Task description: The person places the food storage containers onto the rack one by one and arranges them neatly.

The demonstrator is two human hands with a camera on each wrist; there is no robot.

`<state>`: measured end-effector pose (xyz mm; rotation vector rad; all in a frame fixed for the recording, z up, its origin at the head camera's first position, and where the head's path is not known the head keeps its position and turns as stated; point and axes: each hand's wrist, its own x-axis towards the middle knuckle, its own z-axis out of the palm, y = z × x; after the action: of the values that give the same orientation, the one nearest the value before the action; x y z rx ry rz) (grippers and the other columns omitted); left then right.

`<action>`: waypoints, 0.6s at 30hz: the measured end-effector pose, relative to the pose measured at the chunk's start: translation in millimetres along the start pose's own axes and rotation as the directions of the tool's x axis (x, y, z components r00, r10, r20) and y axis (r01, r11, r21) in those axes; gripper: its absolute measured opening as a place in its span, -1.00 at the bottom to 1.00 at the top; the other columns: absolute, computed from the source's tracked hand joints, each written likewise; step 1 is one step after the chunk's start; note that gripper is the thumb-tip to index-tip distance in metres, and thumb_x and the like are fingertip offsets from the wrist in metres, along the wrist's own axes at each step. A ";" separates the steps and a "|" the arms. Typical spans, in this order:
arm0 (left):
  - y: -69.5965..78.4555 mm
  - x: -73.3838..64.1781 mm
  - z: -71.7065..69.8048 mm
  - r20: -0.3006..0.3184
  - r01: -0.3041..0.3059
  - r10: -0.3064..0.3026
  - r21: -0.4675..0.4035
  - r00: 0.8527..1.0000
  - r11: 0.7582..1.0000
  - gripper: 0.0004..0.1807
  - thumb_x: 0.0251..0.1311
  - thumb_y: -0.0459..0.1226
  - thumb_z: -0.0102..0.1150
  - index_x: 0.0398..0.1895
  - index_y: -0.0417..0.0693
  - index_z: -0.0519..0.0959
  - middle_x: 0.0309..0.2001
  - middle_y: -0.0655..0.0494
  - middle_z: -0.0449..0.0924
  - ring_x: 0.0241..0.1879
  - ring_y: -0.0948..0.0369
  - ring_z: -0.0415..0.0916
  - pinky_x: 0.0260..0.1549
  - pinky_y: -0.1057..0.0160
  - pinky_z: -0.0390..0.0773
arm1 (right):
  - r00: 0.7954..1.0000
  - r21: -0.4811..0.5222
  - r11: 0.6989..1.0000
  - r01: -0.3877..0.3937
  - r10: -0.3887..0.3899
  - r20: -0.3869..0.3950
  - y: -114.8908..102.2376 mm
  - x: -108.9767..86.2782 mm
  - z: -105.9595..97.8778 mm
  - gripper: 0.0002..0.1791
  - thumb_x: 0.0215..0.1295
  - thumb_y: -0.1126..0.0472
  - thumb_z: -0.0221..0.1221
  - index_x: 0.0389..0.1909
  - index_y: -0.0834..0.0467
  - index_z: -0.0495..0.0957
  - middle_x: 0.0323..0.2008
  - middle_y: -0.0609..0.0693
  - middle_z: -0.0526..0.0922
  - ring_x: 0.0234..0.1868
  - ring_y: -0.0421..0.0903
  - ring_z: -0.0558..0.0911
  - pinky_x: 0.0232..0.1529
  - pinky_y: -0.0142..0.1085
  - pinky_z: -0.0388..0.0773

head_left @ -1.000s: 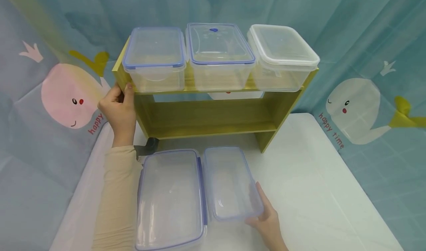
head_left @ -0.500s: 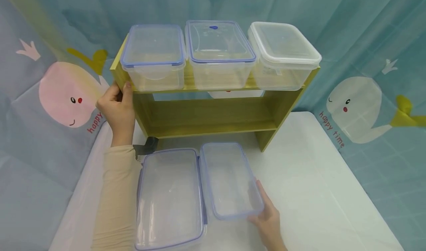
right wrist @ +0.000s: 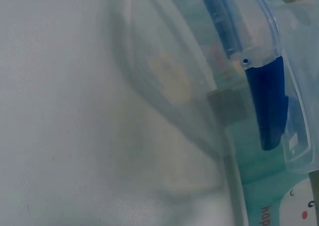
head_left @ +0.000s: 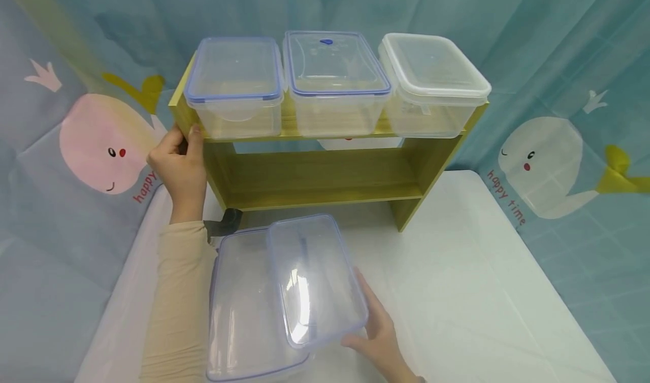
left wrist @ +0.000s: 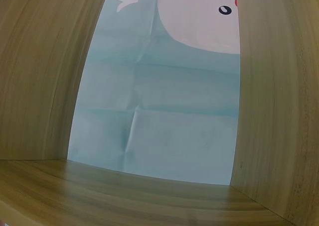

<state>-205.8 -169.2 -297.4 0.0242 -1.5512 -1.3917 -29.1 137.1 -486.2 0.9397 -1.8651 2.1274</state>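
In the head view my left hand [head_left: 183, 166] grips the left side panel of a small wooden shelf [head_left: 325, 174], thumb on its front edge. My right hand [head_left: 378, 332] holds a clear rectangular food container [head_left: 325, 281] with a pale blue rim by its near right corner. This container is tilted and overlaps the right part of a larger clear food container [head_left: 244, 309] with a blue rim, which lies on the white table. The left wrist view looks between the wooden boards [left wrist: 279, 111]. A blue latch [right wrist: 269, 101] on clear plastic shows in the right wrist view.
On the shelf top stand three lidded clear boxes: two with blue rims [head_left: 236, 78], [head_left: 335, 73] and one with a white lid [head_left: 437, 73]. A dark curved object [head_left: 225, 223] lies beside the left forearm. Printed curtains [head_left: 558, 89] enclose the white table [head_left: 482, 293].
My right hand has moved the smaller container left, from beside the larger one to over its right part, and tilted it. My left hand keeps its grip on the shelf.
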 end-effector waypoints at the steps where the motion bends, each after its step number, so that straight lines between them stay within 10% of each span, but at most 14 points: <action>1: 0.0 0.2 -0.3 0.000 0.000 0.000 0.004 1.000 1.000 -0.81 0.10 -0.31 0.19 -0.58 -0.24 0.62 -0.59 0.29 0.50 -0.62 0.36 0.33 -0.55 0.48 0.30 | 1.000 -0.003 1.000 -0.022 0.022 0.002 0.6 0.5 0.7 0.07 0.02 0.25 0.37 0.40 0.42 -0.14 0.42 0.29 -0.09 0.43 0.00 0.02 0.31 -0.33 0.04; 9: 0.3 0.3 -0.9 -0.004 0.008 -0.008 0.006 1.000 1.000 -0.83 0.10 -0.32 0.18 -0.57 -0.20 0.65 -0.58 0.26 0.53 -0.62 0.37 0.34 -0.55 0.47 0.32 | 0.986 -0.126 0.978 -0.165 0.160 -0.051 2.2 5.9 11.1 0.33 -0.36 0.52 0.45 0.47 0.21 -0.16 0.45 0.17 -0.08 0.40 -0.14 0.09 0.28 -0.39 0.10; 18: 0.1 -0.2 -0.8 -0.003 0.003 -0.003 0.010 1.000 1.000 -0.80 0.10 -0.29 0.21 -0.60 -0.22 0.61 -0.60 0.30 0.49 -0.64 0.37 0.32 -0.56 0.48 0.29 | 0.949 -0.126 0.943 -0.307 0.293 -0.121 8.7 8.4 19.6 0.31 -0.21 0.21 0.50 0.49 0.03 -0.21 0.44 0.21 -0.11 0.36 -0.30 0.11 0.25 -0.36 0.14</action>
<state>-205.2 -169.6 -297.6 0.0349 -1.5560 -1.3852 -33.4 114.5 -488.5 0.5340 -2.1923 2.1145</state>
